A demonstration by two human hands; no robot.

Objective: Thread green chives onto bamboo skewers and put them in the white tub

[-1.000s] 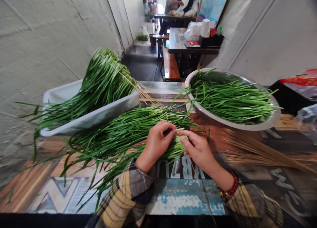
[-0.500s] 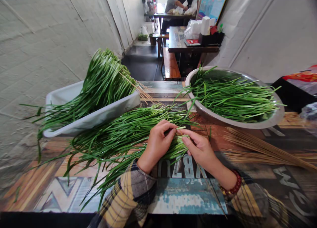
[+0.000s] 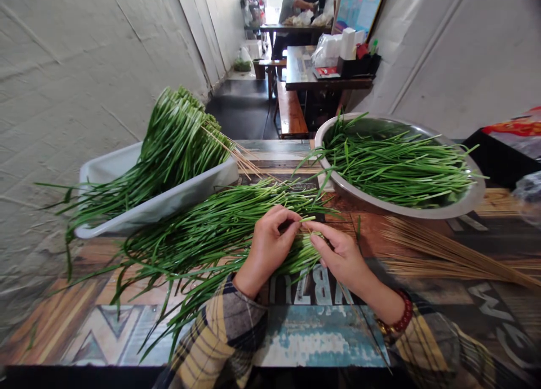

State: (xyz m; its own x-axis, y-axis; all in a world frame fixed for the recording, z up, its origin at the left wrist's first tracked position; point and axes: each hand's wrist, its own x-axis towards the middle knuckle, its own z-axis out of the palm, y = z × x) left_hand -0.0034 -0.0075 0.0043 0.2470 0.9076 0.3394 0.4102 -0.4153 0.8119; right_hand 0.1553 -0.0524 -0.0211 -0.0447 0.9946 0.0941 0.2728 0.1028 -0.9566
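Note:
My left hand is closed in a pinch on the cut ends of a few chive stalks, above a long pile of green chives lying across the table. My right hand is closed too, fingers pressed together at the same stalk ends; a thin bamboo skewer runs back from under it toward my sleeve. Both hands meet over the pile's right end.
A white tub holds skewered chives at the left. A metal bowl of loose chives stands at the right, with a heap of bamboo skewers in front of it. A person sits at a far table.
Both hands have stayed at the stalk ends with only slight finger shifts. The view has tilted a little.

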